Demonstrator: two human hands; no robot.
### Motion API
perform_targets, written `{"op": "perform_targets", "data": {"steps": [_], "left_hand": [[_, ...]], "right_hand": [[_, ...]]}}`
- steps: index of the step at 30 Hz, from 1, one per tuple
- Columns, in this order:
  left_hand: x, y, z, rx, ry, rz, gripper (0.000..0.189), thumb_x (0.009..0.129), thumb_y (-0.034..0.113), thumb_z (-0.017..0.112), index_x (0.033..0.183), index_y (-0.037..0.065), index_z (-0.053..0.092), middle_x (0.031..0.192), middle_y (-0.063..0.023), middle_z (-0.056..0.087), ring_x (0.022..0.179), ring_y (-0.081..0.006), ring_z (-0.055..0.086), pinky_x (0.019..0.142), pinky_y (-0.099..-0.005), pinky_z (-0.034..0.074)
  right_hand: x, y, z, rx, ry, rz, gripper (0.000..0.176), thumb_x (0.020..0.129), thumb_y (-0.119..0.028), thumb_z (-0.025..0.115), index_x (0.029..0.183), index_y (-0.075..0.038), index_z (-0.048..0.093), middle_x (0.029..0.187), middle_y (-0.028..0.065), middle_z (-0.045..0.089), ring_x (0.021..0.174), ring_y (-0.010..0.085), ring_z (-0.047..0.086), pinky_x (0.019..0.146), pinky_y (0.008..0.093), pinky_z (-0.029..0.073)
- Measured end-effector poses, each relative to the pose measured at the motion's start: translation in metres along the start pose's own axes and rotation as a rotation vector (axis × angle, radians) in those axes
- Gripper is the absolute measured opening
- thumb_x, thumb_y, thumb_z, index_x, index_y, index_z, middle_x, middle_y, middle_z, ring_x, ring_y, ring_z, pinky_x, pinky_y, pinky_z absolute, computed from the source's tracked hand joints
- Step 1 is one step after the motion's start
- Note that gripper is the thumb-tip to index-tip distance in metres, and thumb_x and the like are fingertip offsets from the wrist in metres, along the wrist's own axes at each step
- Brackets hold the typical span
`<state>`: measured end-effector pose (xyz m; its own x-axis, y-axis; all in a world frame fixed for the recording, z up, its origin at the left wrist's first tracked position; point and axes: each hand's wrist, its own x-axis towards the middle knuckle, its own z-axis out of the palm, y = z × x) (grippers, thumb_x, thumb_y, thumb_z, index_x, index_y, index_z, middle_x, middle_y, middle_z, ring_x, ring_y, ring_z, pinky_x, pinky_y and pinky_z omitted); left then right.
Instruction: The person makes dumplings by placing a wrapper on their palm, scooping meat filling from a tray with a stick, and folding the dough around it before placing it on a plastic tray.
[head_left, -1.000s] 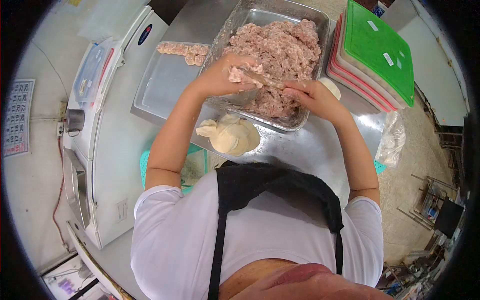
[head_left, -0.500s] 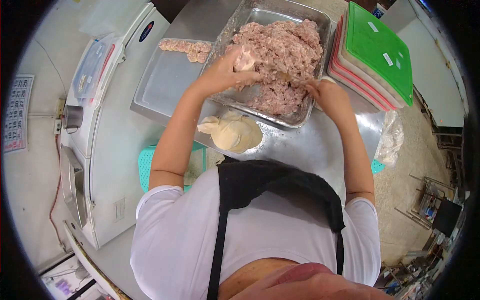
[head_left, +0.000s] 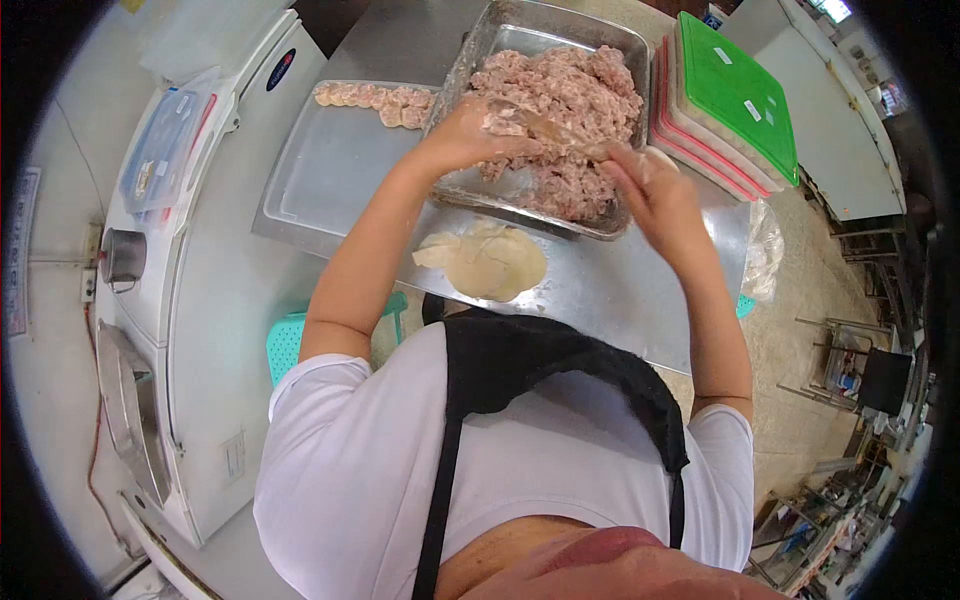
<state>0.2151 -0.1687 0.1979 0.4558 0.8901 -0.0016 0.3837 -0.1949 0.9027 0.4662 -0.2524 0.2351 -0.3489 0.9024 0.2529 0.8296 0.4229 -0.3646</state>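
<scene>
Over the near left side of a metal pan (head_left: 588,222), my left hand (head_left: 465,138) is cupped around a wrapper dumpling (head_left: 507,122) with meat filling, partly hidden by the fingers. My right hand (head_left: 655,195) grips the end of a flat spatula (head_left: 565,137). Its blade reaches left to the filling in my left hand. Pink minced meat (head_left: 570,85) is heaped in the pan below. Nearer to me, a stack of pale round wrappers (head_left: 495,262) lies on the metal table (head_left: 640,290).
To the left, a plastic tray (head_left: 335,165) bears rows of filled dumplings (head_left: 385,100) along its far edge. Stacked boxes with a green lid (head_left: 735,95) stand right of the pan. A white freezer (head_left: 235,300) flanks the table on the left, beside a turquoise stool (head_left: 285,345).
The spatula has come up from the meat to the dumpling in my left hand. My right hand has turned and lifted slightly. The view has shifted a little.
</scene>
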Motion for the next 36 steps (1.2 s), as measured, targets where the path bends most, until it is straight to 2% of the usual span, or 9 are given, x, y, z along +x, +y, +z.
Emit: {"op": "perform_targets", "data": {"steps": [4, 10, 12, 17, 20, 22, 24, 30, 36], "left_hand": [[-0.012, -0.011, -0.028, 0.143, -0.039, 0.039, 0.062, 0.067, 0.034, 0.084, 0.118, 0.004, 0.061, 0.118, -0.0091, 0.062, 0.109, -0.0198, 0.056, 0.089, -0.0302, 0.046], [-0.038, -0.031, -0.086, 0.114, 0.11, 0.35, 0.066, 0.066, 0.044, 0.081, 0.113, 0.002, 0.062, 0.107, -0.0168, 0.065, 0.101, -0.028, 0.061, 0.089, -0.0376, 0.046], [-0.044, -0.031, -0.11, -0.009, -0.114, 0.075, 0.066, 0.065, 0.033, 0.085, 0.12, 0.005, 0.06, 0.118, -0.0107, 0.062, 0.108, -0.0209, 0.057, 0.091, -0.0308, 0.046], [-0.053, -0.117, -0.159, 0.205, 0.064, 0.098, 0.062, 0.069, 0.033, 0.081, 0.12, 0.006, 0.059, 0.105, -0.0087, 0.064, 0.091, -0.0201, 0.06, 0.083, -0.0314, 0.049], [-0.053, -0.172, -0.194, 0.266, 0.077, -0.091, 0.061, 0.071, 0.031, 0.079, 0.123, 0.007, 0.056, 0.105, -0.0098, 0.062, 0.088, -0.0213, 0.061, 0.08, -0.0342, 0.049], [-0.047, -0.204, -0.194, 0.271, 0.042, -0.213, 0.062, 0.072, 0.03, 0.077, 0.125, 0.008, 0.054, 0.108, -0.0114, 0.061, 0.089, -0.0226, 0.061, 0.08, -0.0362, 0.049], [-0.04, -0.224, -0.186, 0.459, 0.235, 0.009, 0.07, 0.07, 0.024, 0.075, 0.131, 0.003, 0.049, 0.106, -0.0174, 0.064, 0.094, -0.0291, 0.062, 0.083, -0.0376, 0.049], [-0.01, -0.213, -0.161, 0.421, 0.302, -0.164, 0.078, 0.074, 0.018, 0.072, 0.14, 0.003, 0.034, 0.131, -0.0222, 0.051, 0.113, -0.0378, 0.054, 0.091, -0.0426, 0.046], [0.022, -0.237, -0.143, 0.59, 0.352, -0.055, 0.085, 0.076, 0.016, 0.072, 0.143, 0.0, 0.023, 0.139, -0.0231, 0.043, 0.117, -0.0379, 0.052, 0.097, -0.042, 0.044]], "right_hand": [[0.009, 0.001, 0.01, 0.055, -0.022, 0.028, 0.028, 0.092, -0.026, 0.058, 0.108, -0.004, 0.066, 0.092, 0.0176, 0.066, 0.081, 0.0331, 0.063, 0.073, 0.0358, 0.049], [0.032, -0.071, 0.036, 0.097, 0.009, -0.046, 0.033, 0.093, -0.029, 0.054, 0.111, -0.003, 0.063, 0.096, 0.0201, 0.066, 0.089, 0.035, 0.063, 0.077, 0.0402, 0.049], [0.044, -0.092, 0.052, 0.135, -0.05, 0.023, 0.033, 0.094, -0.029, 0.053, 0.112, -0.003, 0.062, 0.097, 0.0205, 0.065, 0.09, 0.0355, 0.063, 0.078, 0.0411, 0.048], [0.041, -0.103, 0.068, 0.202, -0.058, 0.247, 0.032, 0.093, -0.023, 0.055, 0.114, 0.0, 0.06, 0.099, 0.0212, 0.065, 0.089, 0.0362, 0.063, 0.076, 0.0391, 0.048], [0.005, -0.076, 0.094, 0.382, 0.05, 0.407, 0.029, 0.094, -0.021, 0.056, 0.114, 0.0, 0.062, 0.078, 0.0081, 0.063, 0.069, 0.0195, 0.059, 0.063, 0.03, 0.045], [-0.018, -0.079, 0.098, 0.475, 0.051, 0.587, 0.028, 0.095, -0.021, 0.055, 0.113, -0.001, 0.063, 0.071, 0.0024, 0.059, 0.061, 0.0121, 0.054, 0.057, 0.0261, 0.043], [-0.038, -0.084, 0.1, 0.615, 0.117, 0.845, 0.026, 0.096, -0.022, 0.054, 0.113, -0.004, 0.064, 0.065, -0.0049, 0.048, 0.053, 0.0023, 0.04, 0.047, 0.0191, 0.033], [-0.066, -0.09, 0.098, 0.77, 0.214, 0.936, 0.025, 0.097, -0.023, 0.052, 0.11, -0.005, 0.065, 0.062, -0.0068, 0.043, 0.049, 0.0005, 0.034, 0.043, 0.0177, 0.026], [-0.059, -0.067, 0.098, 0.626, 0.184, 0.908, 0.026, 0.099, -0.025, 0.049, 0.096, -0.003, 0.063, 0.063, -0.0058, 0.043, 0.054, 0.0039, 0.035, 0.048, 0.0208, 0.029]]}}
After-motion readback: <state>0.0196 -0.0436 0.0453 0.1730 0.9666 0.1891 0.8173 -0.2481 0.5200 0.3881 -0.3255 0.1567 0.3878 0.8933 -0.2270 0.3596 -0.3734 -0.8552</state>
